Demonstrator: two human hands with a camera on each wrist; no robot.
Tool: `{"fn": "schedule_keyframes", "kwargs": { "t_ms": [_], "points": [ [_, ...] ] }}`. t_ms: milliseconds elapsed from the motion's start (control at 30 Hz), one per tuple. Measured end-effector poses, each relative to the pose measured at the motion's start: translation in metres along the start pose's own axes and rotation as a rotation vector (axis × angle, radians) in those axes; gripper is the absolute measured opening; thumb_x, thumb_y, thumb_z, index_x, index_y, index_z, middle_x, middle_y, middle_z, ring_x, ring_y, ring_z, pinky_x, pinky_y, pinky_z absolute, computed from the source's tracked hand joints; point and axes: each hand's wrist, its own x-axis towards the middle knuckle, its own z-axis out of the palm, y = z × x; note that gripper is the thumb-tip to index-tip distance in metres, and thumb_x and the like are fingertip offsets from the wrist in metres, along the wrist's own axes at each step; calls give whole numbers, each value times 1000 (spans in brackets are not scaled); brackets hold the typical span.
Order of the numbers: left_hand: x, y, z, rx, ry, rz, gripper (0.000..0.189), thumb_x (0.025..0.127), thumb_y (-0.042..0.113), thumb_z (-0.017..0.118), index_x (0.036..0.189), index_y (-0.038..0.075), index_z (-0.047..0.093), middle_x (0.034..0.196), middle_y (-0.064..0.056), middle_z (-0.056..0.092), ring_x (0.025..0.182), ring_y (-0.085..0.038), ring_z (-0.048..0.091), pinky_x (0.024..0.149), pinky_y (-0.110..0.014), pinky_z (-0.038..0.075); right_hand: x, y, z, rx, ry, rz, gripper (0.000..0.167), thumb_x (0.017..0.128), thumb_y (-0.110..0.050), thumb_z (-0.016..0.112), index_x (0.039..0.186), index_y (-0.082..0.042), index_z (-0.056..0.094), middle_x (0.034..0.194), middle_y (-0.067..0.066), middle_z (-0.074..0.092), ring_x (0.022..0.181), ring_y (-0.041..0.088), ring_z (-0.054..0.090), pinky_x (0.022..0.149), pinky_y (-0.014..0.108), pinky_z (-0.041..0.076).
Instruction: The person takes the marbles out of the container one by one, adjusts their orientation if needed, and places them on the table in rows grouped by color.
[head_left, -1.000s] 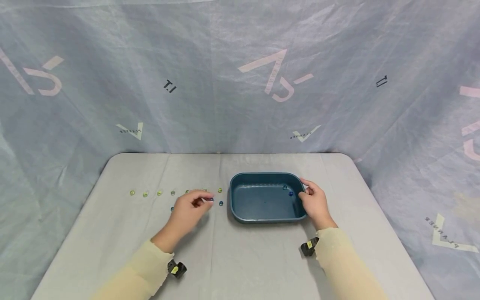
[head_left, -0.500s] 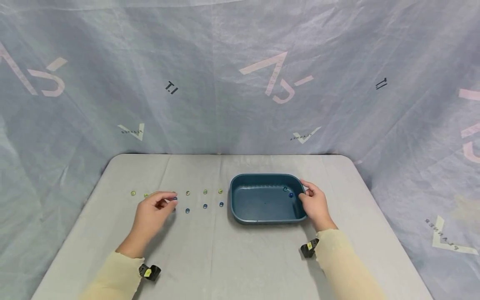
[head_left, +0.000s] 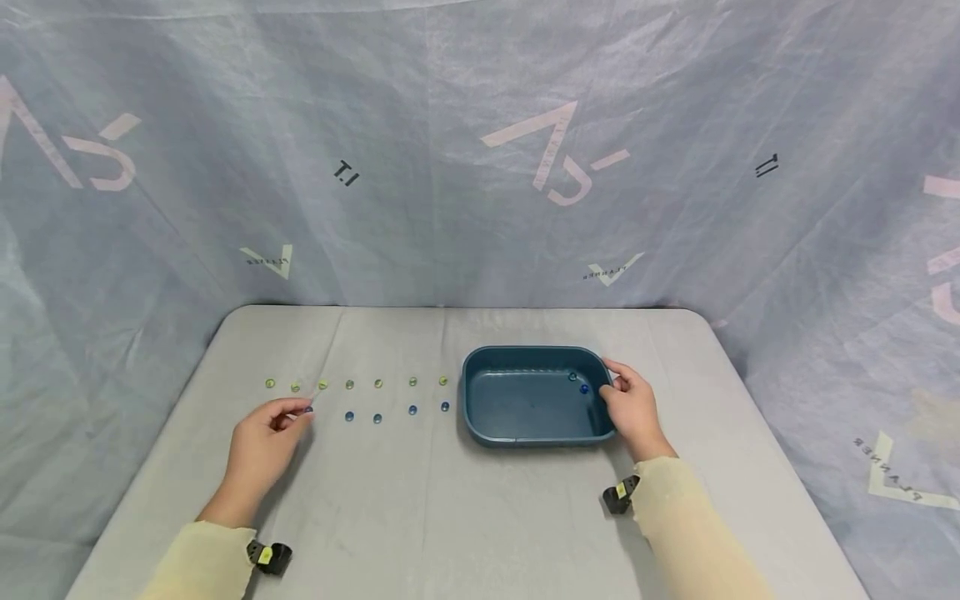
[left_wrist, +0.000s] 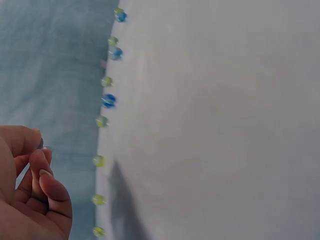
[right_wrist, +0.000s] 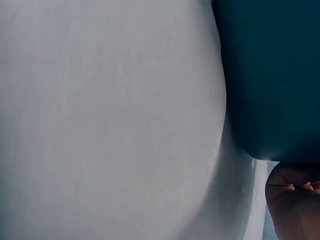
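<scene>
Between thumb and fingertips, my left hand pinches a dark blue marble, low over the left part of the table. Mostly covered by the fingers, that marble barely shows in the left wrist view. Beyond the hand runs a row of yellow-green marbles. A shorter row of blue marbles lies in front of it, to the right of the hand. My right hand grips the right rim of a dark teal plastic tub, thumb over the edge. Two marbles lie inside the tub near that hand.
A pale cloth covers the table, whose far edge meets a hanging grey-blue curtain with printed letters. Curtain also hangs at both sides. Small black cameras sit at both wrists.
My left hand has moved left along the rows with the pinched blue marble, uncovering marbles it was hiding. My right hand stays on the tub.
</scene>
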Motion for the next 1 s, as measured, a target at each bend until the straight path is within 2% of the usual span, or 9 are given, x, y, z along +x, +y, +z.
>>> {"fn": "schedule_keyframes", "kwargs": {
  "t_ms": [200, 433, 667, 800, 1000],
  "points": [
    [6, -16, 5, 6, -31, -37, 22, 99, 16, 72, 117, 5, 75, 95, -8, 68, 78, -18, 56, 60, -21, 46, 0, 0, 1, 9, -10, 3, 54, 95, -4, 57, 148, -15, 58, 80, 4, 42, 67, 19, 41, 58, 29, 35],
    [15, -17, 7, 3, -83, -70, 23, 98, 16, 72, 117, 3, 74, 99, -10, 69, 80, -19, 56, 61, -22, 47, 0, 1, 0, 13, -14, 0, 54, 95, -4, 57, 148, -15, 58, 81, 4, 43, 68, 19, 42, 58, 28, 36],
    [19, -26, 12, -9, -122, -163, 24, 97, 16, 72, 118, 3, 72, 106, -12, 71, 86, -18, 59, 65, -22, 49, 0, 0, 1, 12, -18, 4, 54, 95, -5, 57, 148, -16, 57, 80, 4, 42, 66, 19, 41, 58, 29, 36],
    [21, -31, 14, -7, -128, -168, 23, 96, 15, 73, 116, 3, 72, 105, -12, 70, 86, -20, 60, 65, -23, 50, 0, -1, 0, 12, -11, 1, 54, 95, -5, 57, 148, -14, 57, 80, 4, 42, 66, 19, 41, 58, 29, 35],
    [23, -32, 18, 40, -166, -139, 19, 95, 13, 74, 110, 2, 73, 99, -12, 70, 82, -21, 60, 64, -27, 50, 0, 0, 0, 7, -5, 10, 54, 95, -6, 57, 148, -16, 58, 81, 4, 42, 67, 19, 41, 58, 28, 35]
  ]
}}
